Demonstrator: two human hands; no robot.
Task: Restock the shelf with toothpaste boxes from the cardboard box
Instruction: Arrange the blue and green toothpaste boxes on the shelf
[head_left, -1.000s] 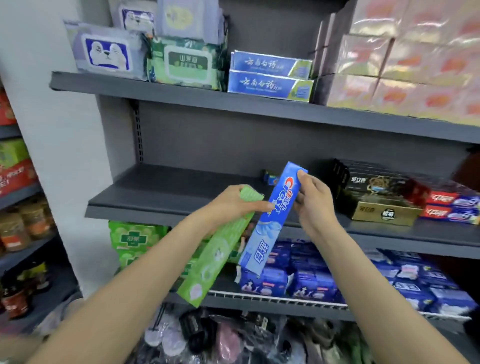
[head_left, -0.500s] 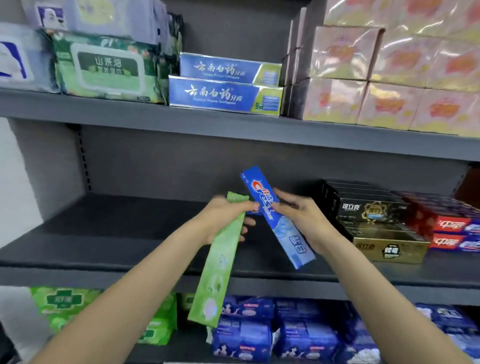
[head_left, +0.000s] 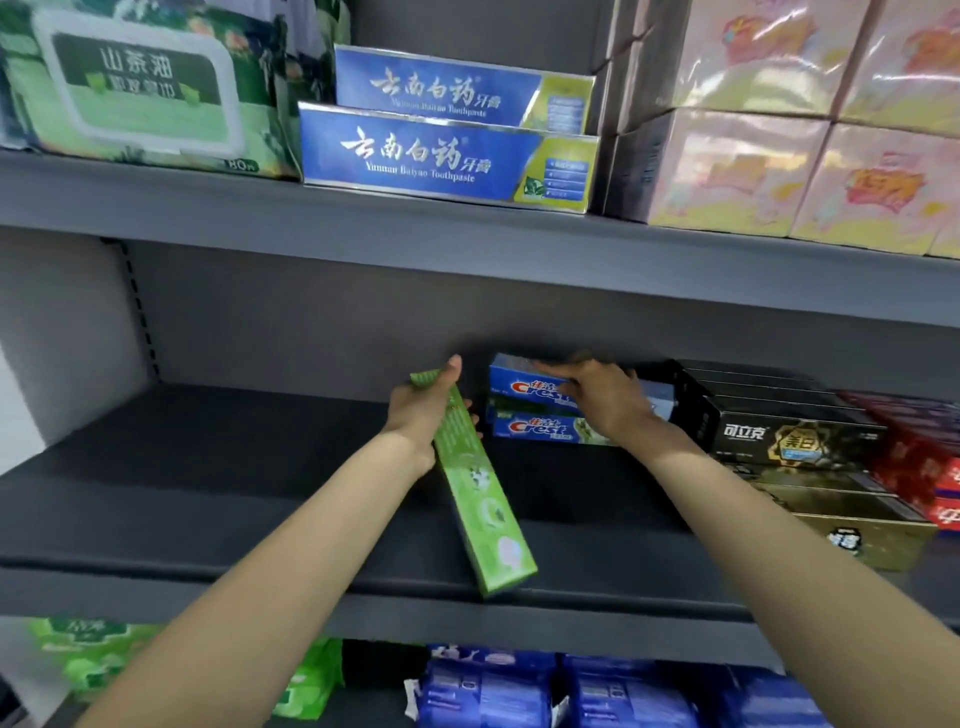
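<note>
My left hand (head_left: 426, 410) grips a long green toothpaste box (head_left: 480, 493) near its top end; the box slants down toward the front edge of the dark grey middle shelf (head_left: 208, 493). My right hand (head_left: 602, 395) lies on top of a blue Crest toothpaste box (head_left: 530, 387), which rests flat on another Crest box (head_left: 540, 428) at the back of the shelf. The cardboard box is out of view.
Black and gold toothpaste boxes (head_left: 789, 441) and red boxes (head_left: 930, 467) fill the right of the middle shelf. Above stand blue Yunnan Baiyao boxes (head_left: 447, 156), green wipe packs (head_left: 140, 93) and pink boxes (head_left: 779, 166). Blue and green packs (head_left: 493, 691) sit below.
My right hand has carried the blue Crest box back into the shelf and laid it flat on the other Crest box. The green box has swung further over the shelf. The camera came closer.
</note>
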